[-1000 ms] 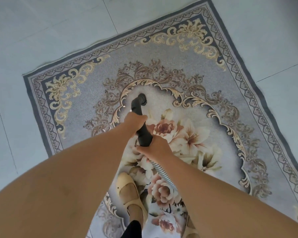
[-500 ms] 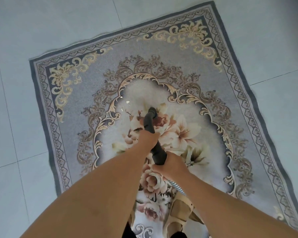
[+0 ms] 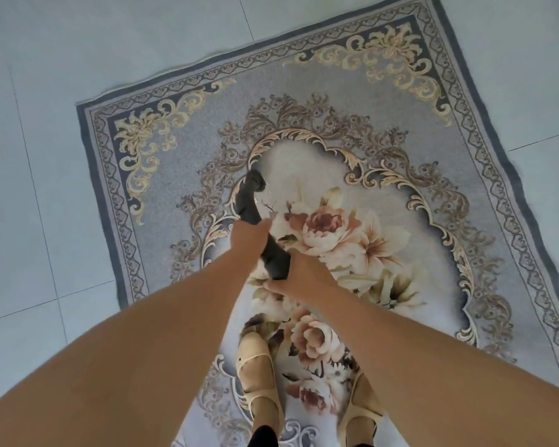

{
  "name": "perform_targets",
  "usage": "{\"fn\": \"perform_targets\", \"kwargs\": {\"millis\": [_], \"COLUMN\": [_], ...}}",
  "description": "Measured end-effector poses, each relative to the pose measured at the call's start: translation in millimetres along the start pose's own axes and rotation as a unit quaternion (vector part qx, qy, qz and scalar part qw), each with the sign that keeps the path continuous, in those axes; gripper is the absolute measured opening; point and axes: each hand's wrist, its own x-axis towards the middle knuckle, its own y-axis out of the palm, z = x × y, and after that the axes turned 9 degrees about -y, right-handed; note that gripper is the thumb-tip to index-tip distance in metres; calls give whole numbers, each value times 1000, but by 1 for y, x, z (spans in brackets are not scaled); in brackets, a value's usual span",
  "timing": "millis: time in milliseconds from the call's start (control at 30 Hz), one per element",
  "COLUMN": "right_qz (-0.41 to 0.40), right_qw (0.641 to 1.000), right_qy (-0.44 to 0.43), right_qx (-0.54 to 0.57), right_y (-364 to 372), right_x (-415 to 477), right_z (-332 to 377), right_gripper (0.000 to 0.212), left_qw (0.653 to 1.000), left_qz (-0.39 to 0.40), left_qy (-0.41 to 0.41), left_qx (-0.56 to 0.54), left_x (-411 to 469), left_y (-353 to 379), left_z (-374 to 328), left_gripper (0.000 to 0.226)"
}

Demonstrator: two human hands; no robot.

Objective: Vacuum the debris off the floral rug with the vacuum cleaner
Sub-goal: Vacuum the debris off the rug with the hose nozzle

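Between both hands (image 3: pixel 249 235) — black vacuum tube (image 3: pixel 273 258)

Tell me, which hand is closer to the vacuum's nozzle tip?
Left. The left hand grips the black tube just behind the nozzle tip; the right hand grips it farther back.

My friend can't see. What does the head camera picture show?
The left hand and right hand hold a black vacuum wand, its nozzle by small debris on the floral rug. Two beige shoes stand on the rug.
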Motion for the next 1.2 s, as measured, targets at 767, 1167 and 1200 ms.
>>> {"fn": "perform_targets", "kwargs": {"millis": [767, 1167, 1200], "right_qz": [-25, -39, -37], "right_qw": [999, 997, 996], "right_qy": [38, 46, 50], "right_qx": [29, 56, 57], "right_y": [30, 51, 50], "right_x": [-32, -28, -33], "right_z": [-19, -11, -15], "right_gripper": [26, 39, 37], "left_qw": [997, 995, 994], "left_qz": [31, 34, 39], "left_qy": [23, 18, 19], "left_qx": [70, 98, 101], "left_x": [-8, -3, -5], "left_y": [16, -1, 3], "left_z": [39, 40, 44], "left_gripper": [45, 34, 38]}}
